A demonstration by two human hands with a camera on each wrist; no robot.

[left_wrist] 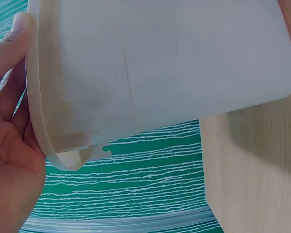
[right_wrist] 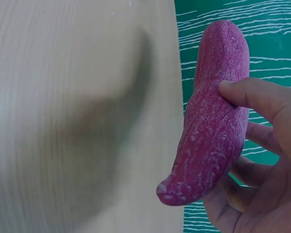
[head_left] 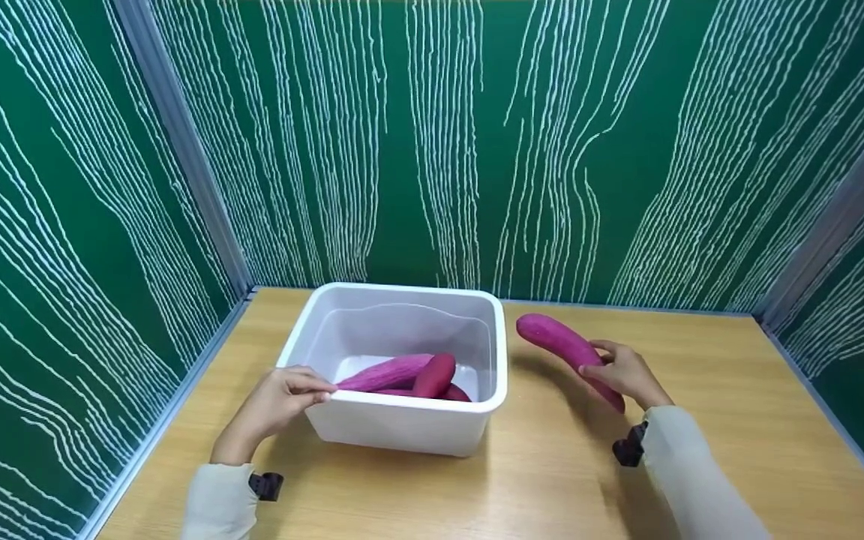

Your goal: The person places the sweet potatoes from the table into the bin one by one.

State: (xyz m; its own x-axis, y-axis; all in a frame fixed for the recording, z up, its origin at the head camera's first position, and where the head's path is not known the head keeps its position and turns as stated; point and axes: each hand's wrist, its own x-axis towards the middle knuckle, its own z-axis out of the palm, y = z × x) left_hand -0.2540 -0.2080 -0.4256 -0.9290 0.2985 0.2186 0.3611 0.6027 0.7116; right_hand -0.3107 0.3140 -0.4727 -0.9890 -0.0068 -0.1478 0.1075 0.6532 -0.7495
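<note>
My left hand pinches the rim of a white plastic bin at its front left corner. The left wrist view shows the thumb and fingers of that hand at the bin's edge. Inside the bin lie several pink and dark red sweet potatoes, partly hidden by the front wall. To the right of the bin, my right hand grips a long, curved magenta sweet potato, held above its shadow. Its wrinkled skin and tapered tip show in the right wrist view, with the thumb pressed on one side.
The bin stands on a wooden table. Green panels with wavy white lines rise behind and at both sides, joined by grey metal posts. A small black wrist device sits below the right sleeve.
</note>
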